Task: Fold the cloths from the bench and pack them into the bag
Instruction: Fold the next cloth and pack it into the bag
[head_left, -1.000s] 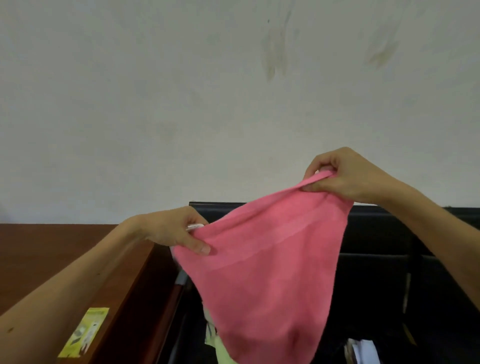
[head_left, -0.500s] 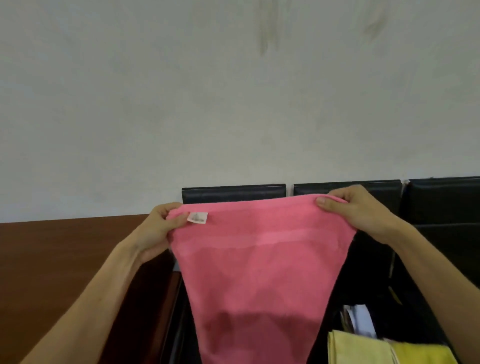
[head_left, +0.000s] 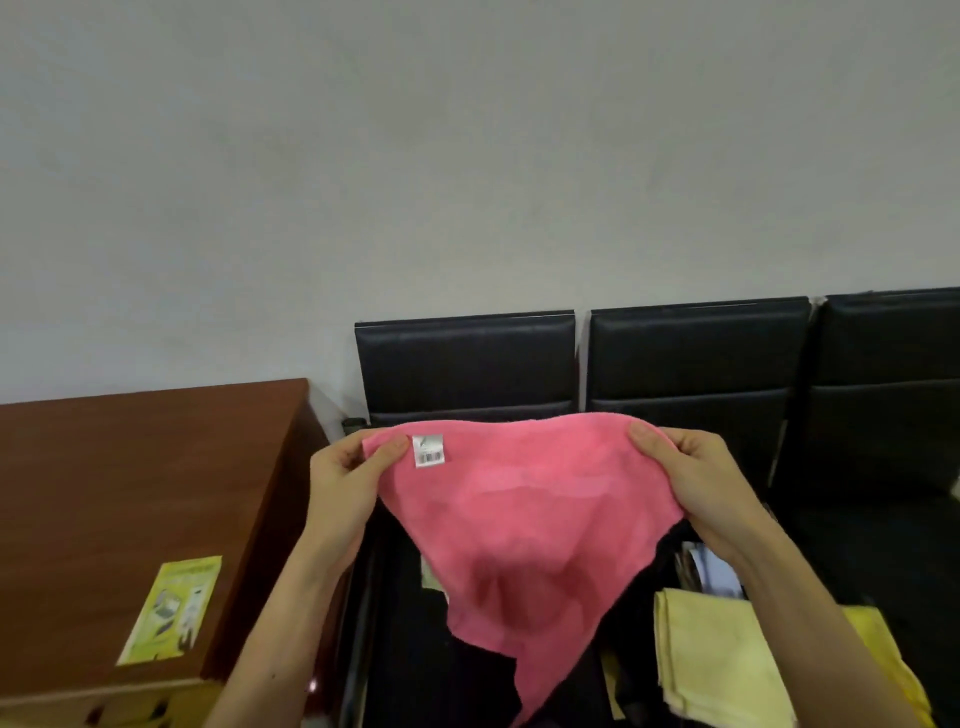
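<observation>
Head view: pink cloth (head_left: 519, 525) between hands (head_left: 345, 488) (head_left: 698, 486)

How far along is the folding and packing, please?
Done: a yellow cloth lies folded at lower right. In hand: the left hand and right hand pinch the pink cloth by its top corners; it hangs unfolded over the bench. Left: fold it and pack everything; no bag can be made out.

We see a black padded bench (head_left: 696, 353) of joined seats standing against the wall (head_left: 467, 156). On its seat lies a folded pale yellow cloth (head_left: 711, 660), with a brighter yellow cloth (head_left: 883, 649) just beside it on the right. To the left stands a brown wooden desk (head_left: 130, 483), and a yellow leaflet (head_left: 171, 608) lies flat on top.
</observation>
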